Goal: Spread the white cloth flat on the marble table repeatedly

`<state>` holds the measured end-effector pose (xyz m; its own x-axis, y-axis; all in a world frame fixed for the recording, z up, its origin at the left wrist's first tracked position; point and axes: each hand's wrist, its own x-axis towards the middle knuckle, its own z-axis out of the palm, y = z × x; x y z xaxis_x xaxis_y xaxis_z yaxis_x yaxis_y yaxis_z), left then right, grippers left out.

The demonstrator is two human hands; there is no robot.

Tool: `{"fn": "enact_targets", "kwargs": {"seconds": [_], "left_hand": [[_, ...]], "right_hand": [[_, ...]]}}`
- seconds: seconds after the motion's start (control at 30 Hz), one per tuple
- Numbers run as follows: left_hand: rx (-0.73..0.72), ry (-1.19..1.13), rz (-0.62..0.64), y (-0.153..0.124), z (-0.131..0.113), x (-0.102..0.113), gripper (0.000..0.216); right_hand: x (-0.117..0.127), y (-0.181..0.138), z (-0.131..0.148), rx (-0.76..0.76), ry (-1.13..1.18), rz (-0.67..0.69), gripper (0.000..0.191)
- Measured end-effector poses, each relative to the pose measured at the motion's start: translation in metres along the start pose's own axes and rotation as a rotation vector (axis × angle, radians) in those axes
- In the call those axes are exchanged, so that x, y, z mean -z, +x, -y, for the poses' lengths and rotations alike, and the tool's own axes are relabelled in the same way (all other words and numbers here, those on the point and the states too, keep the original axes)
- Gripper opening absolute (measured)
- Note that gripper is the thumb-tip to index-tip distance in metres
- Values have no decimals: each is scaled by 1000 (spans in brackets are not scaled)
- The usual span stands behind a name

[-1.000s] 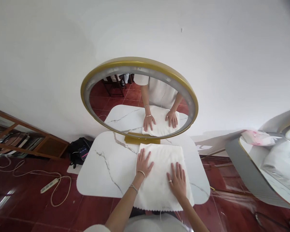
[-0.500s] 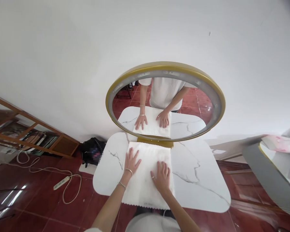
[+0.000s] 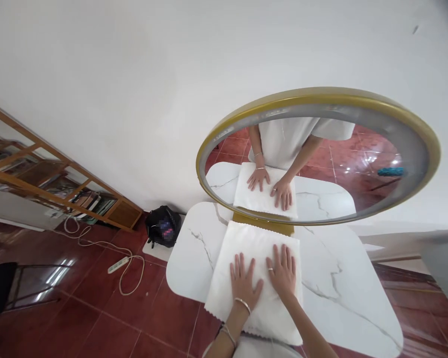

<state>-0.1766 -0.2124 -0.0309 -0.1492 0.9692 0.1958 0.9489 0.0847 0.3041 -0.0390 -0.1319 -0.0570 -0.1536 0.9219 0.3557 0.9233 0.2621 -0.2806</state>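
A white cloth (image 3: 246,248) with a zigzag hem lies spread on a white marble-patterned table (image 3: 339,293), its near edge hanging over the table's front. My left hand (image 3: 244,281) rests flat on the cloth with fingers spread, bracelets on the wrist. Close beside it, my right hand (image 3: 282,272) also lies flat and open on the cloth, a ring on one finger. Behind the cloth stands a round gold-framed mirror (image 3: 317,154) that reflects both hands and the cloth.
A black bag (image 3: 163,226) sits on the red tiled floor by the wall, left of the table. A white power strip (image 3: 118,264) with looped cable lies further left. A wooden shelf (image 3: 59,184) with books runs along the left wall.
The view has swung left, shifting the mirror and table to the right. My two hands have drawn closer together near the middle of the cloth, both still flat.
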Motion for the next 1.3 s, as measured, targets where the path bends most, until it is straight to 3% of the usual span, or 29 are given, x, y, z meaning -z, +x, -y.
{"fn": "enact_targets", "kwargs": {"seconds": [0.17,0.33,0.53,0.8,0.97,1.13,1.3], "left_hand": [[97,3,-12,8,26,8,61],[264,33,-41,60,58,14,51],[60,17,18,126,113,23,55],[147,-17,-3,169,142,17,55],[143,11,22,200,176,25,54],[145,65,22,202,211,41,53],[221,94,-10,158,222,53,52]], "right_hand": [[-7,11,44,27,-23,0,61],[-20,37,87,91,13,4,63],[-40,63,125,106,60,9,64],[-79,114,159,147,85,47,59],[-106,147,181,177,108,98,57],[-108,151,200,236,139,148,51],[-72,97,204,400,190,217,44]]}}
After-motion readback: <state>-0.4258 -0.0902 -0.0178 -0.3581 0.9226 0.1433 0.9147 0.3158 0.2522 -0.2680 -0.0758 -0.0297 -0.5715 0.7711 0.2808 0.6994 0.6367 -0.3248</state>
